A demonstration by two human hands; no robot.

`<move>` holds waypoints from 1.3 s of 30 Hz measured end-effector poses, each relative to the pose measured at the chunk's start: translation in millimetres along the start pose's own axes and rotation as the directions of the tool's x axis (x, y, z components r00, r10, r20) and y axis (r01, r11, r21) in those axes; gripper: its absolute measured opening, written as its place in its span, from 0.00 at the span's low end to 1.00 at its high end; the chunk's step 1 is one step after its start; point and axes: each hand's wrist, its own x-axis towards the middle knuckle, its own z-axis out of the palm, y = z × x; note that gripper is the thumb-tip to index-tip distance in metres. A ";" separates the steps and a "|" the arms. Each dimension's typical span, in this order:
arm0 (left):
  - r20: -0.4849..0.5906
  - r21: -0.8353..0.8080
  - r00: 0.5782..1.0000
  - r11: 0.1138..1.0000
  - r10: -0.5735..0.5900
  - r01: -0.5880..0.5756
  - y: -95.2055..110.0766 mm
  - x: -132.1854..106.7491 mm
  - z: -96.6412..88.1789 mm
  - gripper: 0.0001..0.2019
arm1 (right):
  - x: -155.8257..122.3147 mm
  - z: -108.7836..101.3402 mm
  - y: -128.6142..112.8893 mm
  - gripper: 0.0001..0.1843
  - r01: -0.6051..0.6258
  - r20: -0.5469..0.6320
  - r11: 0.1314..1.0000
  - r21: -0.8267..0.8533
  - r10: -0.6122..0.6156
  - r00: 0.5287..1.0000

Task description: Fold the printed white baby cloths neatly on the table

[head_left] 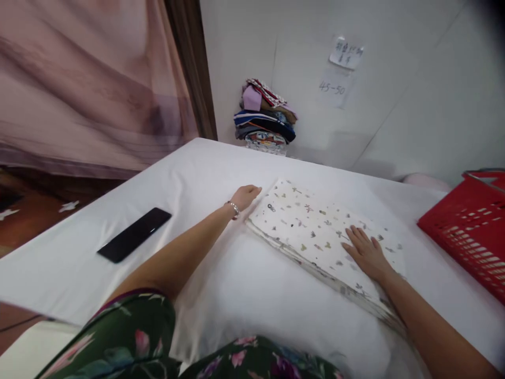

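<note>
Nearest: the person's dark green floral clothing (130,337), sleeve ending near the left elbow. Beyond it, a table (221,289) under a white covering. A folded white cloth (311,226) with small scattered prints lies flat on it, right of centre, set at a slant; several layers show along its near edge. Right hand (365,252) palm down on the cloth's right part, fingers spread wide, gripping nothing. Left hand (246,196) at the cloth's left corner, fingers close together; cannot tell whether they pinch the edge. Bracelet (235,209) on the left wrist. Left of that forearm, well apart from the cloth, a flat black device (134,235). Red basket (469,226) with slotted sides at the table's right. Farther off: a stack of folded fabrics (266,118) at the far table edge, pinkish curtain (87,79) to the left, two handwritten papers (347,51) on the pale wall (414,79).
</note>
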 end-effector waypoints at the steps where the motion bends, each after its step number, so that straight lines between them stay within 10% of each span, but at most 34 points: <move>1: -0.020 -0.015 0.999 0.999 -0.030 0.030 -8.3 -11.4 0.6 0.19 | 1.6 -5.9 -3.2 0.32 -0.004 0.012 1.000 0.004 0.004 1.000; 5: -0.059 -0.027 0.993 0.995 -0.099 0.097 -29.0 -43.7 8.6 0.13 | 8.1 -46.2 -40.5 0.29 -0.012 -0.026 0.995 0.095 0.015 1.000; 10: -0.063 -0.024 0.992 0.994 -0.111 0.110 -29.0 -58.5 7.0 0.11 | 7.2 -92.2 -146.3 0.22 0.178 -0.170 0.927 0.329 -0.128 0.977; 16: -0.001 -0.015 0.996 0.996 -0.093 0.093 -29.3 -63.7 6.4 0.16 | 16.8 -87.9 -232.0 0.14 0.325 -0.121 0.879 0.348 -0.302 0.946; 29: -0.010 -0.189 1.000 0.982 0.018 -0.019 -31.8 -59.2 5.6 0.14 | 37.5 -49.9 -227.9 0.16 0.136 -0.075 0.765 0.629 -0.114 0.991; 39: 0.061 -0.103 0.998 0.995 -0.007 0.013 -37.3 -58.4 8.1 0.13 | 32.3 -47.8 -230.0 0.16 0.248 -0.235 0.715 0.654 -0.121 0.965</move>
